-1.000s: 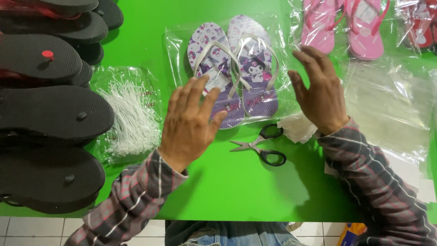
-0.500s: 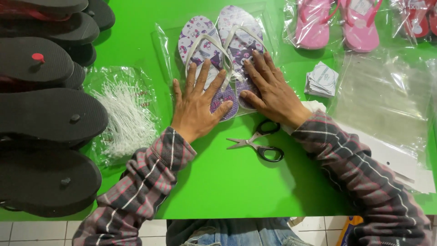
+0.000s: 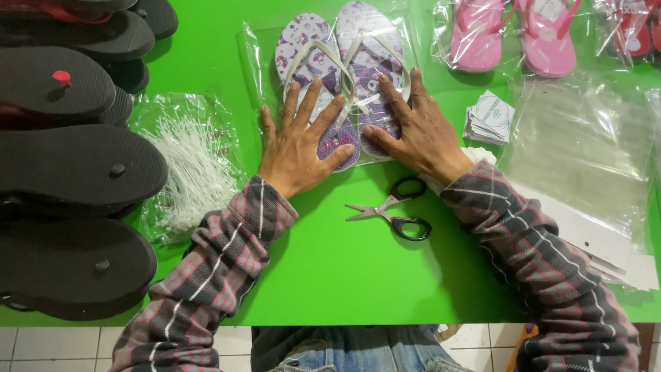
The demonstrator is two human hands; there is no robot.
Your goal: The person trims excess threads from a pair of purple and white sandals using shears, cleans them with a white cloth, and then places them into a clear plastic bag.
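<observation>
- The left hand (image 3: 297,141) is laid flat, fingers spread, on the bagged sandals (image 3: 341,69); nothing is gripped.
- The right hand (image 3: 413,127) is pressed flat beside it on the same bag, grip open.
- The 2 purple sandals are lying on the green worktop (image 3: 344,275).
- Scissors (image 3: 392,212) are seen just below the hands.
</observation>
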